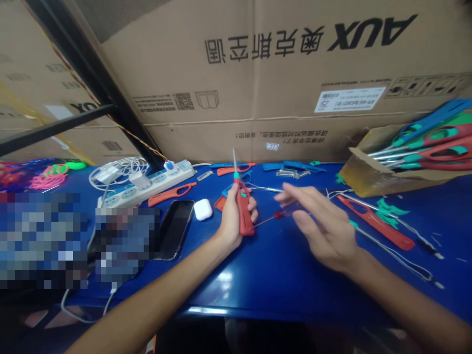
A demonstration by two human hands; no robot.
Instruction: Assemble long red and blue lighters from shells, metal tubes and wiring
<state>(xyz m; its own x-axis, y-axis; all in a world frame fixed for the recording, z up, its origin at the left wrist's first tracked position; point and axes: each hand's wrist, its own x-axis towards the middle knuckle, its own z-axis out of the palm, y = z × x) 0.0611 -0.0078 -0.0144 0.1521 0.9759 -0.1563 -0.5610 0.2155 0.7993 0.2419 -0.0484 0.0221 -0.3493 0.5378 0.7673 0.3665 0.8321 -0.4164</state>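
My left hand (231, 216) is closed round a red-handled tool (243, 209) with a teal button and a metal rod pointing up, held upright over the blue table (273, 270). My right hand (320, 223) hovers just to the right with its fingers stretched out and blurred. A small dark red screwdriver (275, 216) lies on the table beneath its fingertips, its thin shaft pointing at the red tool. Whether the fingers touch it I cannot tell.
A black phone (175, 227) and a white earbud case (202, 209) lie left of my left hand. Behind them sits a white power strip (147, 186) with chargers. Loose red and blue handles (376, 223) lie around. A cardboard box (372, 169) of finished tools stands at the right.
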